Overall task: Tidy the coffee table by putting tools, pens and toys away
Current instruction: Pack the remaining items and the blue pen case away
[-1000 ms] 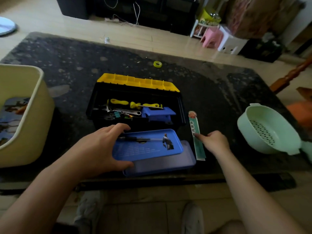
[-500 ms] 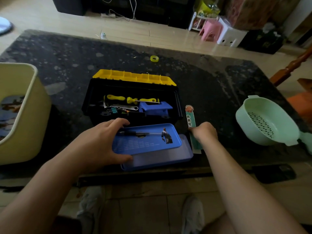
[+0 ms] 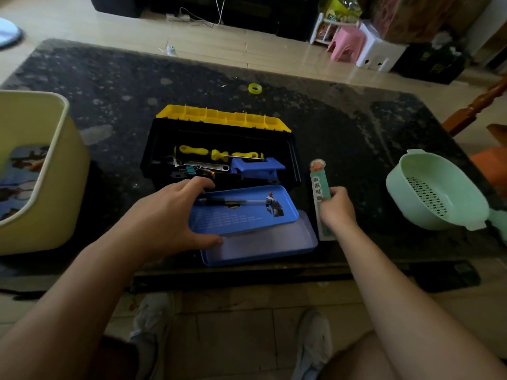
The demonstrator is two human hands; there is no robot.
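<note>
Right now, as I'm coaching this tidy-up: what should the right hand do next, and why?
Probably lift the green strip into the blue tray: the right hand pinches it, the left hand grips the tray, and a pen lies there.

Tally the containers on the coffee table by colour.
Pale yellow: 1, bin
Black: 1, toolbox
Blue: 1, pencil case, in two halves
Green: 1, colander
Total: 4

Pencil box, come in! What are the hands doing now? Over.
Left hand grips the blue pencil box tray, pen inside. Right hand pinches the green bookmark beside it. Open toolbox right behind the tray.
</note>
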